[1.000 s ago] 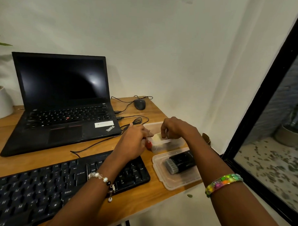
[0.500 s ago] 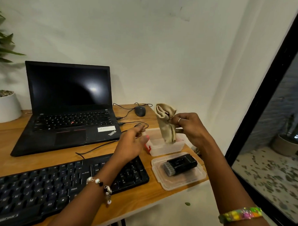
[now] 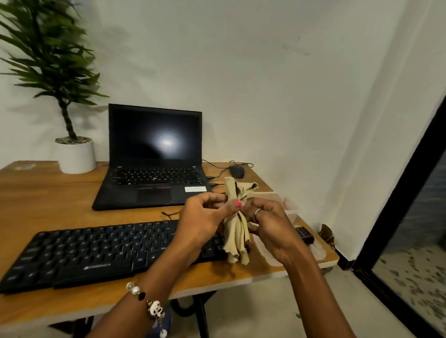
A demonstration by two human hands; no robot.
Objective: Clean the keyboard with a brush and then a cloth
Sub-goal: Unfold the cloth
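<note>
A potted plant [image 3: 74, 148] in a white pot stood at the far left of the desk [image 3: 39, 195], well left of the laptop [image 3: 154, 164]. The laptop sat open with a dark screen, behind the keyboard [image 3: 95, 253]. The black keyboard lay along the near edge of the desk, in front of the laptop and slightly to its left, its right end hidden behind the hands.

The left hand [image 3: 202, 221] hovered above the keyboard's right end, in front of the laptop's right corner. Its fingers were curled, and its thumb and fingertips pinched the cloth [image 3: 236, 227] at mid-height. The beige cloth hung bunched and upright between the two hands, above the desk and just right of the keyboard; its top rose level with the laptop's front edge and its lower end dangled free.

The right hand [image 3: 268, 223], wearing a ring, gripped the cloth from the other side, its fingers curled round the folds and pressed close to the left hand's.

A mouse [image 3: 237, 171] lay to the right of the laptop, its cable trailing toward it. Right of the keyboard, partly hidden behind the right hand, were clear plastic containers [image 3: 291, 204], and a black brush [image 3: 305, 235] rested in the nearer one [image 3: 317, 250].
</note>
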